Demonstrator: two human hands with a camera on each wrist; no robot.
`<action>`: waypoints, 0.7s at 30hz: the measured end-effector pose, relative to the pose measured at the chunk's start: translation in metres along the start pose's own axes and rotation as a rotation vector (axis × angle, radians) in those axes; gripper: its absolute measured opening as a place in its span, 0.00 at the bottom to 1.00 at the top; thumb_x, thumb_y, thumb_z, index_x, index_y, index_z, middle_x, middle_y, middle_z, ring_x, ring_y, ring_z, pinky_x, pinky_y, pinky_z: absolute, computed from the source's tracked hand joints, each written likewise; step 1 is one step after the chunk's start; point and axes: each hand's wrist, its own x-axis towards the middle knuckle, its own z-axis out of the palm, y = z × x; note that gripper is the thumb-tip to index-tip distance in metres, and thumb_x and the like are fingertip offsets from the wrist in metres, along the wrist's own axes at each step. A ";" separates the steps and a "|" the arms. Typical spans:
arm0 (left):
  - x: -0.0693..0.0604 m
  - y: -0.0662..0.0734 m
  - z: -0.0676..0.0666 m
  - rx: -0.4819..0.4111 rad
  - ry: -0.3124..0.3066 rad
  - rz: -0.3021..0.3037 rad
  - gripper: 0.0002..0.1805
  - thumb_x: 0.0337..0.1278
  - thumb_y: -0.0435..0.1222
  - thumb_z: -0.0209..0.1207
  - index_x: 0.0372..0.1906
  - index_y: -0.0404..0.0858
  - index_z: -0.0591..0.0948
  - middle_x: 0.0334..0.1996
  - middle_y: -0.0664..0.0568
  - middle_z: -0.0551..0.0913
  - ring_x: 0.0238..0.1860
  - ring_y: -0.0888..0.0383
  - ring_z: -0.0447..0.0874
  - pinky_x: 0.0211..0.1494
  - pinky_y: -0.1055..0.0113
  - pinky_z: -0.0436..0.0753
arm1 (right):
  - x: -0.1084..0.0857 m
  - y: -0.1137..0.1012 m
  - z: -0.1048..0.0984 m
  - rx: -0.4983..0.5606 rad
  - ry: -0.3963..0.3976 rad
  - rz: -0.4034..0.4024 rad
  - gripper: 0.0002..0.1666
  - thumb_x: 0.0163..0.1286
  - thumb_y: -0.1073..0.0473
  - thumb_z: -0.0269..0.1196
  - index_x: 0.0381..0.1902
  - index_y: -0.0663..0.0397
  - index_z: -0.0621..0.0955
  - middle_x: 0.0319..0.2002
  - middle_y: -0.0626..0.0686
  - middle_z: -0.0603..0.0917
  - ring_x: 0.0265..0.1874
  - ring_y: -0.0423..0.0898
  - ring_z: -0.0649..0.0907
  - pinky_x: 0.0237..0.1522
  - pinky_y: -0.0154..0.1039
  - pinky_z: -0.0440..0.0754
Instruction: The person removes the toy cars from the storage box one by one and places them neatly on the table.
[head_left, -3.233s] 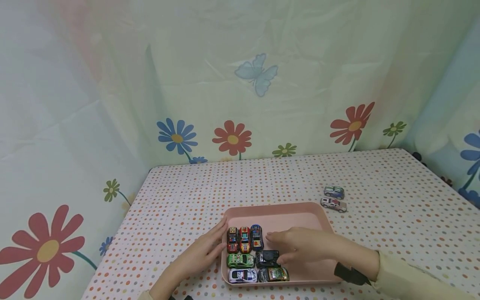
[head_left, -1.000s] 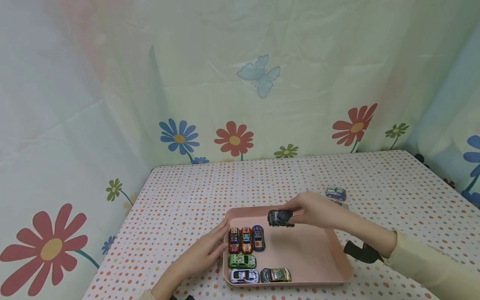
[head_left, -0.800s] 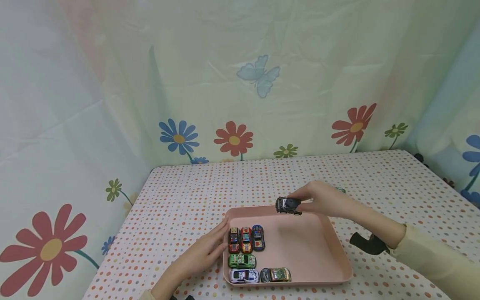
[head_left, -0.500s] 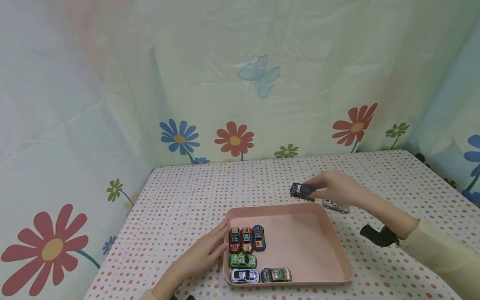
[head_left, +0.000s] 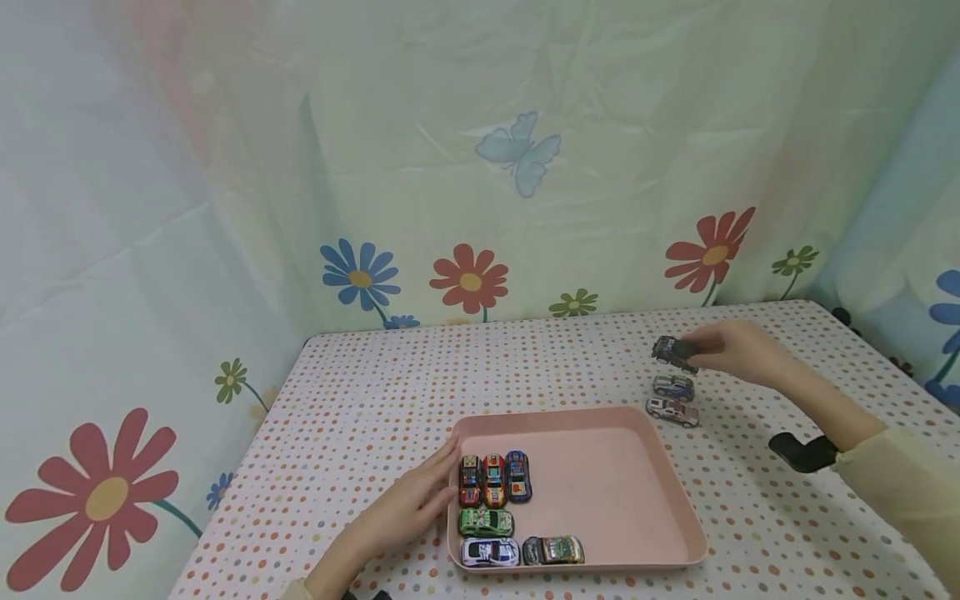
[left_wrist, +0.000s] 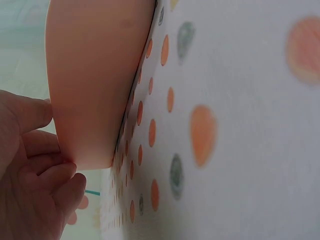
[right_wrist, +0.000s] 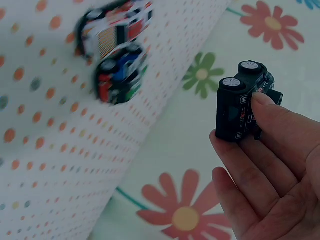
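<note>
My right hand point(head_left: 738, 350) pinches a black toy car point(right_wrist: 242, 102) between thumb and fingers. In the head view the car is held up behind two toy cars on the table: a green-and-blue one point(head_left: 673, 387) and a white one point(head_left: 672, 412). My left hand point(head_left: 408, 504) rests along the left rim of a pink tray point(head_left: 600, 483); its fingertips and thumb touch the rim in the left wrist view. Three cars point(head_left: 493, 481) stand side by side in the tray, with a green car point(head_left: 486, 522), a white-and-blue car point(head_left: 490, 552) and a dark patterned car point(head_left: 552, 550) nearer the front.
A white dotted cloth point(head_left: 390, 392) covers the table. Behind it hangs a pale curtain point(head_left: 420, 183) printed with flowers and a butterfly. Small dark round objects point(head_left: 842, 316) are by the table's back right edge. Bare tray floor point(head_left: 630, 508) shows on the right side.
My right hand has lifted the black car out of the tray and carried it right and back, past the two cars on the table. My left hand has stayed at the rim.
</note>
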 end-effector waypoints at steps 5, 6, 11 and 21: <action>-0.001 0.000 0.001 -0.009 0.002 0.002 0.30 0.70 0.40 0.47 0.70 0.31 0.56 0.72 0.48 0.46 0.69 0.49 0.49 0.68 0.52 0.53 | -0.002 0.021 0.001 -0.032 0.005 0.049 0.24 0.58 0.65 0.65 0.47 0.82 0.75 0.40 0.73 0.80 0.41 0.68 0.79 0.38 0.59 0.79; -0.001 0.000 0.001 -0.011 0.003 0.004 0.30 0.70 0.40 0.47 0.70 0.31 0.56 0.72 0.47 0.46 0.69 0.49 0.49 0.68 0.52 0.53 | -0.003 0.025 0.002 -0.035 0.005 0.057 0.24 0.58 0.66 0.65 0.46 0.82 0.75 0.40 0.73 0.80 0.41 0.68 0.79 0.38 0.59 0.79; -0.001 0.000 0.002 -0.008 0.005 0.005 0.30 0.70 0.40 0.46 0.70 0.31 0.55 0.72 0.48 0.46 0.69 0.50 0.50 0.68 0.52 0.54 | -0.004 0.042 0.007 -0.062 0.000 0.104 0.22 0.57 0.66 0.65 0.44 0.82 0.76 0.38 0.73 0.80 0.40 0.69 0.79 0.38 0.60 0.78; 0.000 -0.001 0.001 0.001 0.003 0.014 0.30 0.70 0.40 0.47 0.71 0.32 0.55 0.72 0.48 0.45 0.69 0.51 0.49 0.68 0.53 0.53 | -0.010 0.068 0.019 -0.069 -0.022 0.162 0.21 0.56 0.67 0.66 0.42 0.82 0.77 0.36 0.72 0.80 0.38 0.67 0.79 0.36 0.59 0.79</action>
